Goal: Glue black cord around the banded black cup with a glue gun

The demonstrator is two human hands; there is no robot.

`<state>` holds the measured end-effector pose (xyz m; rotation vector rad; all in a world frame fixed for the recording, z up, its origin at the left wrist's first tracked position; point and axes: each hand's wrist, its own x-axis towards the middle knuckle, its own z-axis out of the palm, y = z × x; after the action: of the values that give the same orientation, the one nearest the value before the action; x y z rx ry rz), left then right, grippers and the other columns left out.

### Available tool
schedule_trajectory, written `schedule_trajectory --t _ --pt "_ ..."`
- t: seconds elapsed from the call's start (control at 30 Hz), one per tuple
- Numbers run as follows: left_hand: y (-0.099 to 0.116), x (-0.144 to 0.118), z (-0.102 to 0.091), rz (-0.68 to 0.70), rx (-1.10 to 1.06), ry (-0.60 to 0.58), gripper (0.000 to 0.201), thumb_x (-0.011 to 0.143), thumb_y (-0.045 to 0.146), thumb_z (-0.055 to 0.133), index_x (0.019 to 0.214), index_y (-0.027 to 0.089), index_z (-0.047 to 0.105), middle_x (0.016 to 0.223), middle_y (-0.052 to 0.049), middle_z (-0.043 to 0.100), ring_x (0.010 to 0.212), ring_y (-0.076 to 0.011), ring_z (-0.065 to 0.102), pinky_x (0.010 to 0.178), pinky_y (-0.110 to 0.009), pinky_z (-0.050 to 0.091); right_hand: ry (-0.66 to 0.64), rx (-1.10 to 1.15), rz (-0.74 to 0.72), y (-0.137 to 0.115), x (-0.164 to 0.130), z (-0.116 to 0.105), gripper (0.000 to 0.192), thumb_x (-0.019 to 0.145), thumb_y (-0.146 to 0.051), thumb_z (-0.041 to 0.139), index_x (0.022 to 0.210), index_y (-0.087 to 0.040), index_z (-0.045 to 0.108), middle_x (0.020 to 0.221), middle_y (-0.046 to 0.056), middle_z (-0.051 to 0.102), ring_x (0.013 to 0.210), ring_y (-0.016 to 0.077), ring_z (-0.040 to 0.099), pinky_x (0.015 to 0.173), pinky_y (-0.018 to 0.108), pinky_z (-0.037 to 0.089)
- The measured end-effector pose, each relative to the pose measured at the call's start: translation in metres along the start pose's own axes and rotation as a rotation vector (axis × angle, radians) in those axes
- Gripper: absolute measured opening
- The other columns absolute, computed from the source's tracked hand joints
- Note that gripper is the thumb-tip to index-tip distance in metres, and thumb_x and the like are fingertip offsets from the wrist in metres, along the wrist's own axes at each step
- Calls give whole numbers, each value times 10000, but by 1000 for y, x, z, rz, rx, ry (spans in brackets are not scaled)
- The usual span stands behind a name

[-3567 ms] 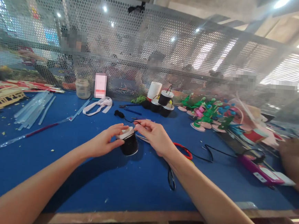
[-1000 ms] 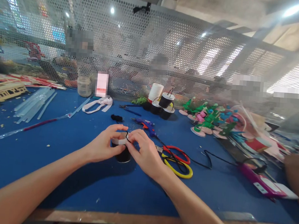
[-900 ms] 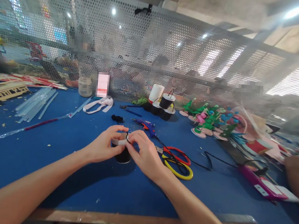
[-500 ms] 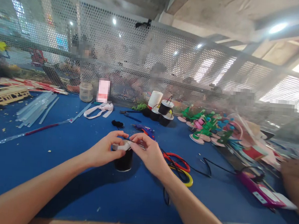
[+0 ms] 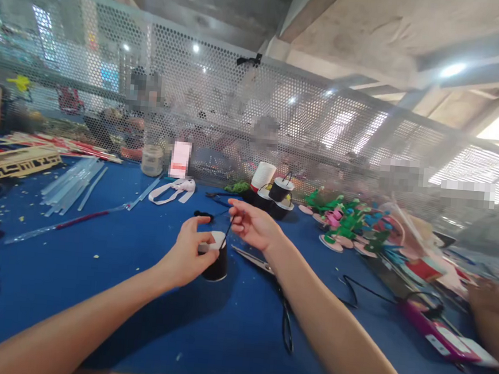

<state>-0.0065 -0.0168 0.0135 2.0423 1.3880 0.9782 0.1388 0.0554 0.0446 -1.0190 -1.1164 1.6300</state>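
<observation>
Left hand (image 5: pixel 187 255): curled around a small black cup (image 5: pixel 217 259) with a white rim, thumb and fingers gripping its upper edge; the cup sits upright on the blue desk (image 5: pixel 110 256), a little left of centre in the view.

Right hand (image 5: pixel 253 224): raised above and just right of the cup, fingertips pinched on a thin black cord (image 5: pixel 227 233) that runs down to the cup's rim. The remaining fingers are loosely bent.

Change from half a second earlier: both hands then met over the cup's rim; the right hand has since lifted away and drawn the cord taut, while the left keeps its grip. The camera has also tilted upward, showing more ceiling.

Nearby on the desk:
- scissors (image 5: pixel 253 258), lying flat just right of the cup, partly under the right forearm;
- a black cable (image 5: pixel 287 328) beside the right arm;
- a cluster of finished black cups (image 5: pixel 277 192) near the perforated metal screen (image 5: pixel 221 104);
- clear sticks (image 5: pixel 74 180), far left;
- green and pink craft pieces (image 5: pixel 347 222), right.

Another person's hand (image 5: pixel 489 299) rests at the right edge.
</observation>
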Motion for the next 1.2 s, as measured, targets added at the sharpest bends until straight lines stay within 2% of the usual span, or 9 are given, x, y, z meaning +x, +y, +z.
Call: schedule_trajectory --t 0.23,0.37,0.43,0.53,0.67,0.8,0.9,1.03,1.2 --pt "4 -4 4 -146 -230 -126 93 657 239 522 632 149 527 1136 -97 423 976 -240 482 857 -403 397 73 -200 -50 -16 74 7 98 773 -94 461 750 -142 542 611 -24 556 404 38 406 387 172 338" --pt "2 -2 4 -194 -340 -153 92 633 220 531 591 141 508 1108 -113 442 1000 -241 470 856 -385 385 90 -390 -165 -26 112 19 208 823 -255 472 978 -127 524 912 40 567 717 119 559 612 291 476" --pt "0 -2 5 -211 -368 -155 85 622 210 539 587 141 505 1097 -110 449 1010 -240 461 852 -379 383 107 -488 -255 -35 125 25 257 817 -274 480 1030 -134 509 1010 60 548 840 156 554 700 344 469" --pt "-1 -3 6 -231 -387 -180 88 619 213 547 600 137 506 1102 -97 450 975 -228 477 836 -370 386 144 -623 -422 -52 135 34 246 804 -207 474 1033 -127 517 1069 60 552 941 142 516 782 294 422" --pt "0 -4 7 -234 -416 -214 109 620 234 532 601 129 508 1120 -93 443 891 -215 514 798 -357 397 88 -813 -540 -69 128 49 279 789 -222 467 1054 -153 517 1038 46 595 933 107 524 771 223 400" --pt "1 -3 6 -217 -412 -218 106 611 236 522 588 133 515 1096 -99 457 919 -227 513 820 -357 386 -63 -1065 -439 -70 105 47 192 712 -266 577 873 -166 606 711 26 663 628 123 592 606 229 436" --pt "1 -2 6 -218 -418 -200 94 609 236 535 592 146 517 1066 -87 488 983 -230 491 850 -350 378 -7 -1239 -377 -61 86 24 108 738 -228 542 747 -148 614 630 37 648 574 132 587 589 231 424" --pt "1 0 6 -207 -403 -183 111 616 257 538 605 148 516 1022 -69 535 955 -223 505 848 -333 377 170 -1425 -253 -34 56 -23 148 759 -211 521 668 -125 599 712 92 642 760 198 596 678 264 416" --pt "-5 5 4 -229 -406 -204 169 640 301 530 711 148 542 833 -33 594 837 -209 528 808 -332 382 265 -1492 -22 14 28 -63 244 811 -278 490 1020 -158 526 1037 67 542 895 173 542 745 347 448"
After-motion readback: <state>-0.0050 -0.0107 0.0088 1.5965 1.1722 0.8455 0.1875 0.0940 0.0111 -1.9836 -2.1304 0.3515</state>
